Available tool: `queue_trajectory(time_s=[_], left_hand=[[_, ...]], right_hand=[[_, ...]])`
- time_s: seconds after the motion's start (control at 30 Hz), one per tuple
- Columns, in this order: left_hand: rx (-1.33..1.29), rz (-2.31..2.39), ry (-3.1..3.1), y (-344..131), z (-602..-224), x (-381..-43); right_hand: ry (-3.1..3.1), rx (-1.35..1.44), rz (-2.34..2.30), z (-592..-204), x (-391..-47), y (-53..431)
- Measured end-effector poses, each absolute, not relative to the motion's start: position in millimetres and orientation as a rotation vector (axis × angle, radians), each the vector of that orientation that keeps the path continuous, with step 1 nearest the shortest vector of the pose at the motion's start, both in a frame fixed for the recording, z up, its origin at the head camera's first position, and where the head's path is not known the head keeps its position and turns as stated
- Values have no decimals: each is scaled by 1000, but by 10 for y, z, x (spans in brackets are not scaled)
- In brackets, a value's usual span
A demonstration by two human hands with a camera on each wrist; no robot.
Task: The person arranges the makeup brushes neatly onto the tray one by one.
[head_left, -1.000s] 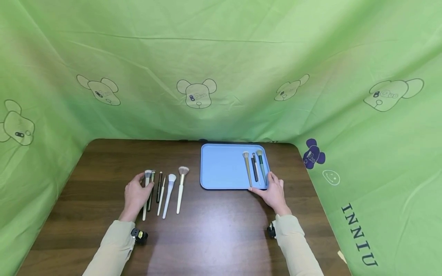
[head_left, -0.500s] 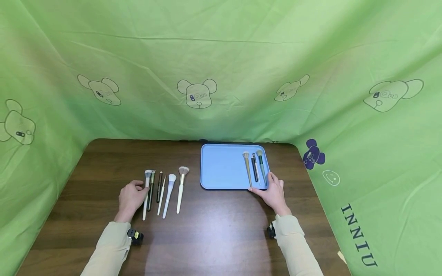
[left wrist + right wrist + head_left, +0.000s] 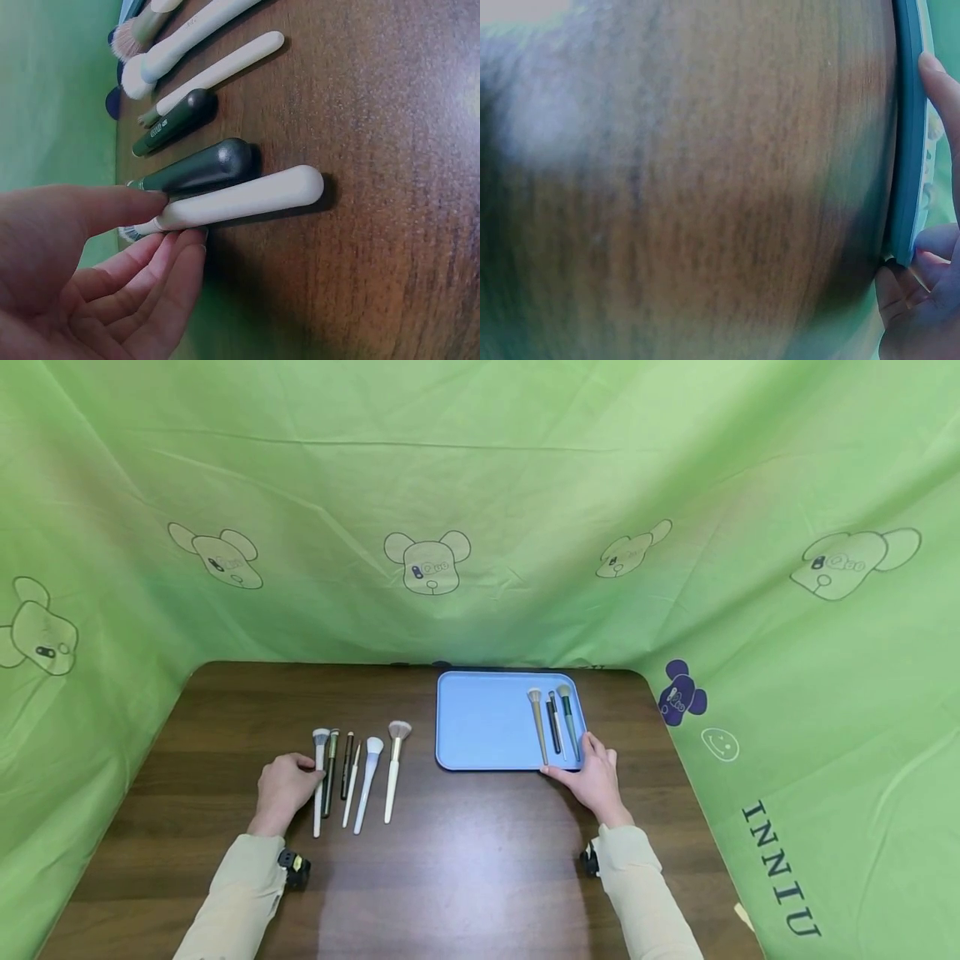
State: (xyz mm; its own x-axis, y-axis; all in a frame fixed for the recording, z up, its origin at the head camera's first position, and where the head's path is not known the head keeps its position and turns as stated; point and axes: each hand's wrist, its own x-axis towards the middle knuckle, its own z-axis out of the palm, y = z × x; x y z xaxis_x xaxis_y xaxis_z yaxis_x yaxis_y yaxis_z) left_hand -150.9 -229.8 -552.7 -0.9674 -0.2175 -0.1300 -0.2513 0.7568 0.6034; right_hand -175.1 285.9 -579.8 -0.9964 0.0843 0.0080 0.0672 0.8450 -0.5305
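At the left end of a row of makeup brushes, my left hand [image 3: 283,787] pinches a white-handled makeup brush [image 3: 317,814] between thumb and fingers. The left wrist view shows the grip near the bristle end, with the rounded white handle [image 3: 255,193] pointing out over the table. A dark green brush [image 3: 202,166] lies right beside it, close to the thumb. My right hand [image 3: 597,781] holds the near right corner of a blue tray [image 3: 480,764]. In the right wrist view its thumb lies on the tray rim [image 3: 909,142] and the other fingers curl at the corner.
Further right in the row lie a short dark brush [image 3: 346,768], a thin white brush [image 3: 351,793], a pale-bristled brush [image 3: 366,789] and a fluffy brush [image 3: 392,777]. Several brushes, including a tan-handled one [image 3: 539,731], lie in the tray's right part. Green cloth [image 3: 480,460] surrounds the wooden table [image 3: 450,877].
My left hand has drawn back a little to the left and nearer, and its fingers have closed in on the white-handled brush, whose handle end has shifted slightly right. The right hand stays at the tray.
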Motion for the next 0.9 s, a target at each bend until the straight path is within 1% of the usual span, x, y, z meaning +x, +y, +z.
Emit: queue_trajectory(time_s=[0.3, 0.63, 0.9], left_hand=[[-401, 1015, 2903, -2318, -5522, -1510], [-402, 1054, 2899, -2370, -5400, -1552], [-408, 1107, 2891, -2322, -5344, -1575]], right_hand=[[-2992, -129, 859, -5793, -1757, 2856], [-2993, -139, 875, -5775, -1750, 2851], [-2989, -123, 848, -5786, -1752, 2863]])
